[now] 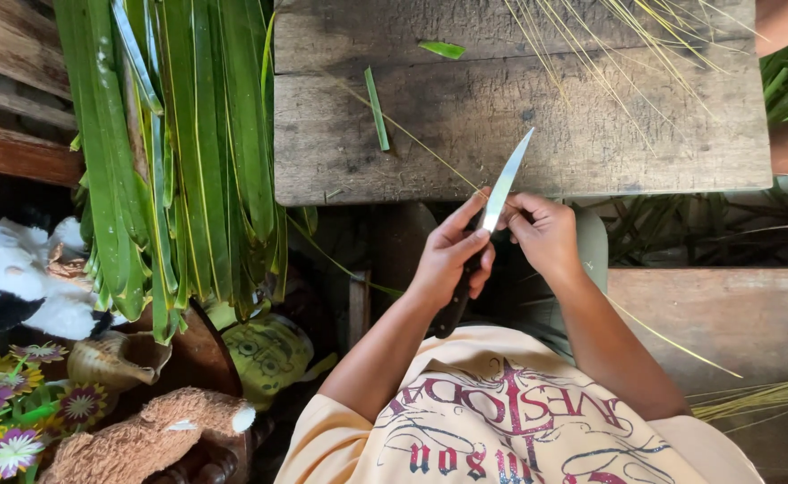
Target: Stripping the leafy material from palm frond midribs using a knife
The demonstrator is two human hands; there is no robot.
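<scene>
Gripping the knife (504,184) in our left hand (447,255), our right hand (546,233) pinches its blade near the table's (519,116) front edge; go slowly.

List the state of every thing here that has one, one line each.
knife: held, blade pointing up and away over the table edge.
left hand: closed around the knife's dark handle.
right hand: fingers pinched at the blade's base; what they grip is too small to tell.
green leaf strips: bundled, hanging down.
cut leaf piece: lying loose on the wooden table.
thin pale ribs: scattered across the table.
</scene>
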